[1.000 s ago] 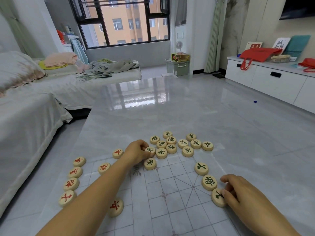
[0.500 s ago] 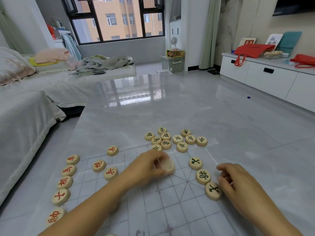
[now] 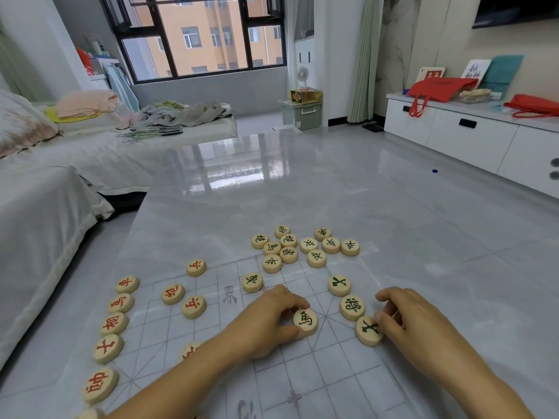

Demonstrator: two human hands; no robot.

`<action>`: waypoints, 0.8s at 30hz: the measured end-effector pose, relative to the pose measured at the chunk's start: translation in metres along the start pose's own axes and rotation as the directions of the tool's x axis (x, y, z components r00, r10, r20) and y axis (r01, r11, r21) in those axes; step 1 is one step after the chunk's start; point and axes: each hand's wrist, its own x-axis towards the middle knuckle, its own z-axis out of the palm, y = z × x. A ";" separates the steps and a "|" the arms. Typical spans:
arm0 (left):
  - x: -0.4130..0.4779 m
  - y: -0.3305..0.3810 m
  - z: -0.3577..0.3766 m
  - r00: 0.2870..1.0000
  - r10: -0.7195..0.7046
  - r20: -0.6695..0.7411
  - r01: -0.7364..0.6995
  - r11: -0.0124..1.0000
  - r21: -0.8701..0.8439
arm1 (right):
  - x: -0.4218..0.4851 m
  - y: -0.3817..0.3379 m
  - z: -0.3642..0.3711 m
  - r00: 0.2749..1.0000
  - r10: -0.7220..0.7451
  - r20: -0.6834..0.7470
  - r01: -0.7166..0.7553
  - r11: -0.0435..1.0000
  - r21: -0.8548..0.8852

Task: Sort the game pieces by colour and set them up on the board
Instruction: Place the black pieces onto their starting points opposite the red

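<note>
A clear gridded board sheet (image 3: 332, 376) lies on the glossy grey table. My left hand (image 3: 266, 319) pinches a round wooden piece with a green character (image 3: 305, 321) on the board's middle. My right hand (image 3: 405, 319) rests with curled fingers against another green piece (image 3: 366, 330) at the board's right side. Two more green pieces (image 3: 351, 307) stand in a line above it. A cluster of several green pieces (image 3: 290, 247) lies past the board's far edge, and one green piece (image 3: 252, 281) sits alone. Red-lettered pieces (image 3: 114, 323) form a column along the left; others (image 3: 193, 306) lie on the board.
The table (image 3: 272, 192) stretches far ahead beyond the pieces. A bed with clothes (image 3: 90, 140) stands to the left beyond the table edge. A white cabinet (image 3: 472, 137) with red bags runs along the right wall.
My left hand took a green piece from the far cluster and drew it toward me onto the board's middle. My right hand stayed by the green piece at the right.
</note>
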 end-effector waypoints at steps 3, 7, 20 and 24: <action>-0.001 0.002 0.005 1.000 -0.020 -0.022 0.019 0.999 -0.038 | 0.000 0.000 0.001 1.000 -0.019 -0.015 0.020 1.000 0.021; -0.004 0.006 0.008 1.000 0.005 -0.003 -0.005 1.000 -0.028 | -0.001 -0.002 0.003 0.998 -0.064 -0.020 0.064 0.997 0.031; 0.055 -0.048 -0.025 0.921 -0.196 -0.335 0.229 0.972 0.059 | -0.002 -0.002 0.003 0.999 -0.052 -0.014 0.052 0.999 -0.004; 0.079 -0.059 -0.026 0.891 -0.239 -0.387 0.289 0.954 0.075 | 0.000 -0.003 0.001 0.998 -0.056 -0.010 0.056 0.998 -0.030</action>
